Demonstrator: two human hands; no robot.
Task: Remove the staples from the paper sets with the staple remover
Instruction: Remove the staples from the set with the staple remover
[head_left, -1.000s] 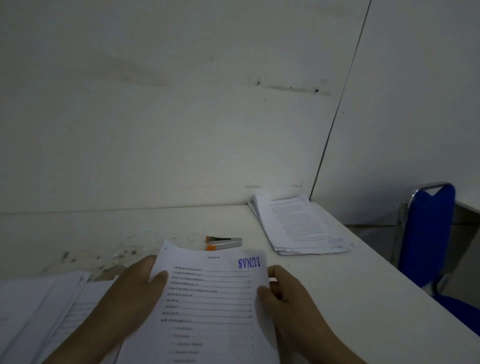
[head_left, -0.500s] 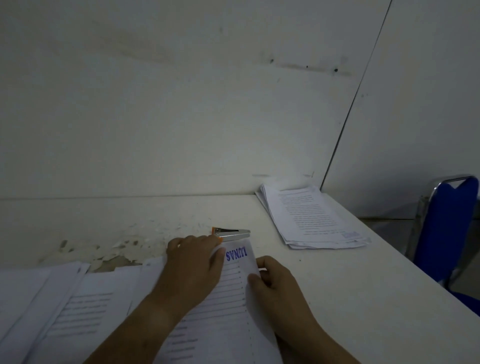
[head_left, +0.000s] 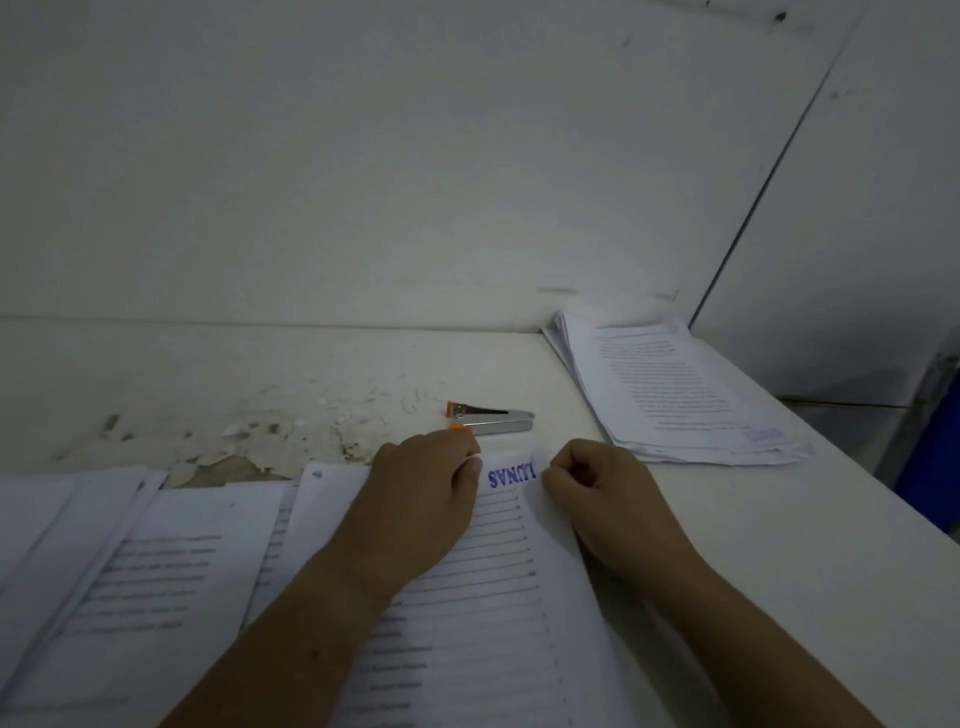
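A stapled paper set (head_left: 509, 571) with a blue stamp at its top lies on the white table in front of me. My left hand (head_left: 421, 499) rests palm down on its upper left part, fingers curled over the top edge. My right hand (head_left: 602, 499) is curled on the set's upper right corner, pinching the edge. The staple remover (head_left: 493, 418), silver with orange ends, lies on the table just beyond my left fingertips, held by neither hand. I cannot see the staple itself.
Another stack of printed sheets (head_left: 675, 395) sits at the back right by the wall corner. More paper sets (head_left: 130, 571) overlap at the left. The table surface (head_left: 260, 447) is peeling behind them. A blue chair (head_left: 930, 467) stands past the table's right edge.
The paper set has come down from a raised position onto the table. My left hand slid up to its top edge near the staple remover, and my right hand closed on the upper right corner.
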